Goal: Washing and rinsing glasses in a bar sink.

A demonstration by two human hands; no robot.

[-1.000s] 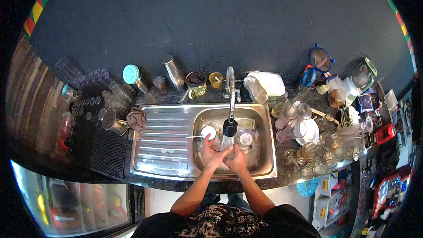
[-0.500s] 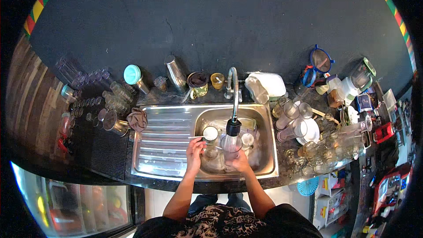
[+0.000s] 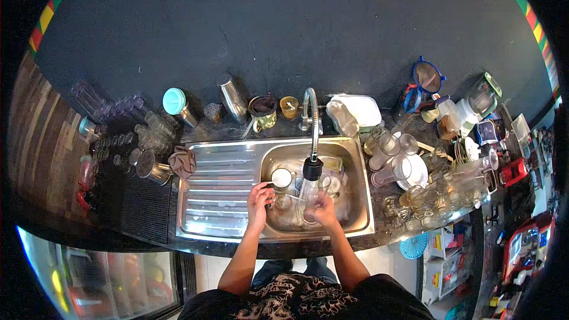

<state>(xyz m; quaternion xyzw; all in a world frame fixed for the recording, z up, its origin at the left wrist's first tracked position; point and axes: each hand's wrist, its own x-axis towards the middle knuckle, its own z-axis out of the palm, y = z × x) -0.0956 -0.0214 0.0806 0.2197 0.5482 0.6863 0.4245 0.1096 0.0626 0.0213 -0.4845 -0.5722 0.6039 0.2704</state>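
Observation:
My right hand (image 3: 322, 210) grips a clear drinking glass (image 3: 309, 194) below the black spray head (image 3: 313, 169) of the faucet, inside the steel sink basin (image 3: 357, 201). The glass is tilted, and running water blurs its outline. Over the basin's left edge, my left hand (image 3: 258, 200) has curled fingers. Slim pale lines show by its fingertips, but what they pinch is too small to make out. Close to those fingers stands a round vessel with a white top (image 3: 281, 178). Another glass (image 3: 332, 186) sits in the basin to the right, among other wet glassware.
The ribbed drainboard (image 3: 219, 189) lies left of the basin, with a brown cloth (image 3: 182, 162) at its corner. Several glasses (image 3: 394, 169) and plates crowd the right counter. Along the wall stand a steel shaker (image 3: 232, 98), a mug (image 3: 264, 120) and a white tub (image 3: 363, 111).
The glass in my right hand has tipped and turned under the spray head. My left hand has stayed nearly in place, its fingers shifting slightly. The view has moved a little.

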